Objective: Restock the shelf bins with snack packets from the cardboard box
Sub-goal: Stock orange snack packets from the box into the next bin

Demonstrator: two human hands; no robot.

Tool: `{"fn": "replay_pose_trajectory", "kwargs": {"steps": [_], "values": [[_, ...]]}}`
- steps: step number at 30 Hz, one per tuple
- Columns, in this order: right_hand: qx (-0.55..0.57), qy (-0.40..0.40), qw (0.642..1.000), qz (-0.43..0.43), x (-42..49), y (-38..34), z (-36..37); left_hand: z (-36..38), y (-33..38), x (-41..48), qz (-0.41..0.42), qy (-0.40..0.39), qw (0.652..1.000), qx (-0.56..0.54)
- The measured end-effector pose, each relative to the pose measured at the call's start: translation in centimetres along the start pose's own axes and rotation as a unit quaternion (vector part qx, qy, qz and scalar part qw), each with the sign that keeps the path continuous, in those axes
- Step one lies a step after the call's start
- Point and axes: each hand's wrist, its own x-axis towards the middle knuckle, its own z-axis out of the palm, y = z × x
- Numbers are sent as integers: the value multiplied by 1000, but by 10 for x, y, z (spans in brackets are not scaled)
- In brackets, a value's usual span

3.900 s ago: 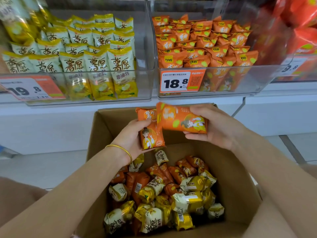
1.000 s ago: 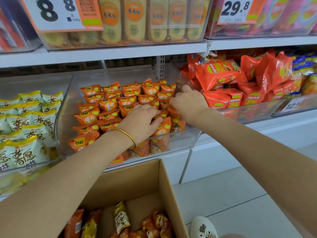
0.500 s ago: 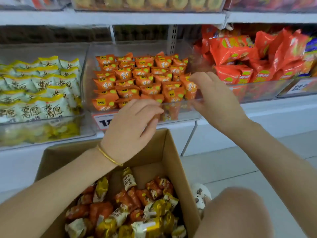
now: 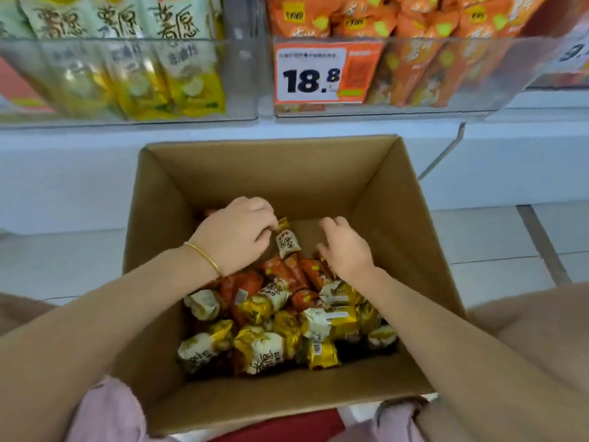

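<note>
left hand (image 4: pixel 236 237) curled against an upright yellow packet (image 4: pixel 287 243) in the cardboard box (image 4: pixel 411 218), grip unclear to us | right hand (image 4: pixel 345 248) loose, apart, over orange packets (image 4: pixel 282 272) | risk: flavours are mixed, so we may carry a wrong packet to the orange bin (image 4: pixel 526 59)

Head camera, facing steeply down, close above cardboard box (image 4: pixel 398 215)

The box (image 4: pixel 392 202) is plain brown. Inside, orange packets (image 4: pixel 287 275) mix with gold-and-white packets (image 4: pixel 264 349) printed with dark characters. The upper-left packets (image 4: pixel 188 59) are pale green over yellow. The upper-right packets (image 4: pixel 414 68) are orange with green spots. The tag (image 4: pixel 318 74) is orange and white with black digits. The bangle (image 4: pixel 204 255) is gold.
</note>
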Motion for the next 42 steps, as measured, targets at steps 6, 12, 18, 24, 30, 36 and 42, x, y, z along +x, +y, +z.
{"fn": "replay_pose_trajectory", "kwargs": {"steps": [6,12,18,24,30,36,42], "values": [[-1,-115,988,108,54,3,81,22,-15,-14,-27,-8,999,-34],[-154,-210,953,156,69,23,130,30,-25,-11,-65,-36,996,-51],[-172,-259,938,156,79,28,129,39,-22,-8,-83,-76,992,-55],[-133,-243,949,152,70,34,130,37,-13,-12,-71,-91,993,-37],[-73,-131,980,131,54,29,114,45,-13,-11,-69,-90,993,-40],[153,14,978,140,46,27,86,54,-15,-2,-126,-81,978,-143],[160,-95,971,147,36,36,73,73,-30,8,-242,-117,936,-226]]}}
